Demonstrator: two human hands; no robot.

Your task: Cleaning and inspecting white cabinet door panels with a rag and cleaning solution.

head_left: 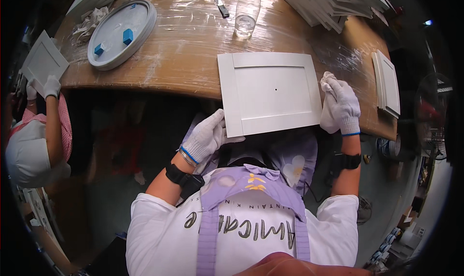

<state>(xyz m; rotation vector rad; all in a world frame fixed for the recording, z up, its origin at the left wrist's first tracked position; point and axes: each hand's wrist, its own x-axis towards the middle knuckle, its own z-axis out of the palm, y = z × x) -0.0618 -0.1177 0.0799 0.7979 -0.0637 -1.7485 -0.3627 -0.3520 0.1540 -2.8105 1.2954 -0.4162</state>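
A white framed cabinet door panel (273,93) rests tilted at the table's near edge, with a small dark dot near its middle. My left hand (207,133), in a white knitted glove, grips its lower left corner; the thumb lies along the edge and the fingers go underneath. Beside the panel's right edge is my right hand (344,104), also gloved. It is closed around a crumpled white cloth (328,112), part of which hangs below the fingers. Whether the cloth touches the panel's edge I cannot tell.
On the plastic-wrapped table (183,39) stand a clear bottle (246,17) and a round white lid (113,39) bearing blue blocks. A utility knife (222,8) lies near the bottle. White panels are stacked at the far right (328,5) and right edge (386,85). At left a co-worker holds another panel (44,58).
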